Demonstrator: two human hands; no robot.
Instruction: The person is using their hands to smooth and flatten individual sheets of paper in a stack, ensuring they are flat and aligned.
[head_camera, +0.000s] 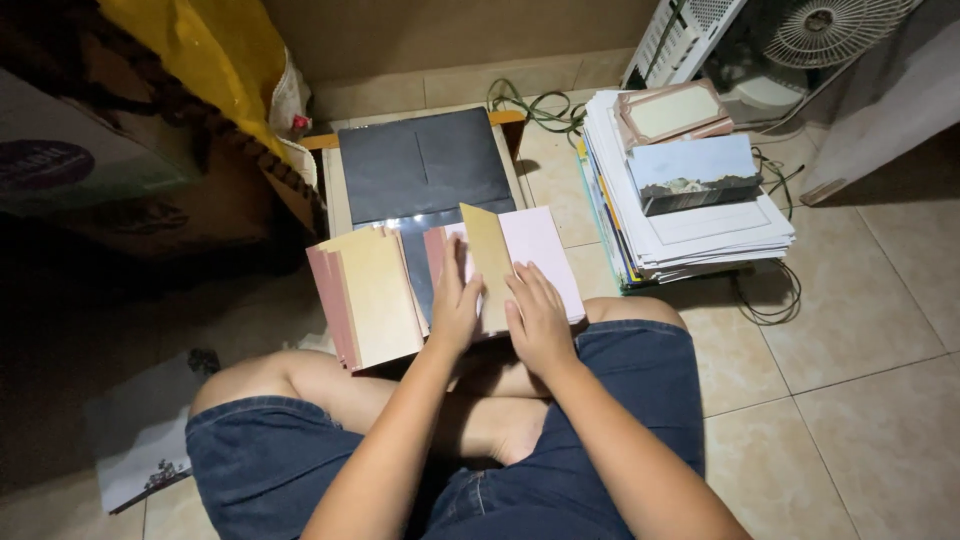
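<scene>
I sit cross-legged on the floor in denim shorts. My left hand (455, 300) and my right hand (538, 318) both press on a folded tan card (488, 250) that stands up from a pale pink sheet (545, 250) lying over my knees. A stack of tan and pink cards (368, 295) rests to the left of my left hand. Beyond them lies a dark folder (425, 165) on a low board.
A tall pile of papers and booklets (690, 220) with a picture card and a frame on top sits to the right on the tiled floor. A fan (830, 30) and cables stand behind it. A yellow bag (200, 60) and boxes fill the left side.
</scene>
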